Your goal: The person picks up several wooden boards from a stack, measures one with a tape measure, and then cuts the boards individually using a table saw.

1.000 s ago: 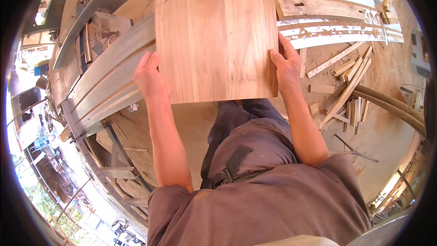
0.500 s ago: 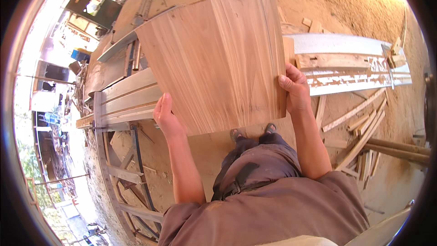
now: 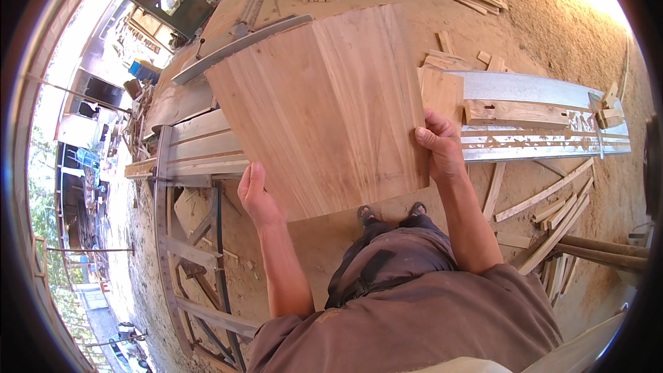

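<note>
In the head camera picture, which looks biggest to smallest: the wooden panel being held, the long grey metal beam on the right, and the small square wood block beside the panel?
1. wooden panel, though it is nearest the camera
2. grey metal beam
3. small square wood block

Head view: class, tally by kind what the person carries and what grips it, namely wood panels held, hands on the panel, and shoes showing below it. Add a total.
Wood panel: 1
Hands on the panel: 2, left hand and right hand
Shoes: 2, left shoe and right shoe
Total: 5
</note>
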`<state>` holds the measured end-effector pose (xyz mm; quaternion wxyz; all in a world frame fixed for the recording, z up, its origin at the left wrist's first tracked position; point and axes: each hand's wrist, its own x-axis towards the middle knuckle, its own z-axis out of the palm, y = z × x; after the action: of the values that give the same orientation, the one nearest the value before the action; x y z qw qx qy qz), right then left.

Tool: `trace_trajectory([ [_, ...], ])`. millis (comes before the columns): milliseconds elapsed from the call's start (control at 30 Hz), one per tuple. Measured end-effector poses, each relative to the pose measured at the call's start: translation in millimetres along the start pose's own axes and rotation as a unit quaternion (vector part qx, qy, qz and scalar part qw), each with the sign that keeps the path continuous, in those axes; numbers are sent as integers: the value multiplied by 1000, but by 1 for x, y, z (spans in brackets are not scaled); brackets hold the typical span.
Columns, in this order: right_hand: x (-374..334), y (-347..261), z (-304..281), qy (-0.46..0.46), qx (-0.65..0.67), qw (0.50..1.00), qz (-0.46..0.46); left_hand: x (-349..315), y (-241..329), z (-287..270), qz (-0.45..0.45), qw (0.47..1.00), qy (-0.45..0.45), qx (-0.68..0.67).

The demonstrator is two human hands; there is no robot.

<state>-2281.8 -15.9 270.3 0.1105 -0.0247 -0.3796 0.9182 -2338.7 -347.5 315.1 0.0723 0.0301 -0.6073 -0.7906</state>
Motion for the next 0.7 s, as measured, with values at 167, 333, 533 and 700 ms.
trace_trajectory([
  [167, 0, 3, 8, -5, 1, 1000, 15, -5, 5, -9, 7, 1000, 2, 0],
  [333, -1, 2, 8, -11, -9, 1000, 12, -9, 4, -12, 10, 1000, 2, -12],
  [533, -1, -1, 3, -16, -2, 1000, 24, -11, 0, -11, 11, 1000, 5, -14],
  [700, -2, -3, -6, -11, -1, 1000, 24, -14, -3, -1, 1, 1000, 3, -27],
])
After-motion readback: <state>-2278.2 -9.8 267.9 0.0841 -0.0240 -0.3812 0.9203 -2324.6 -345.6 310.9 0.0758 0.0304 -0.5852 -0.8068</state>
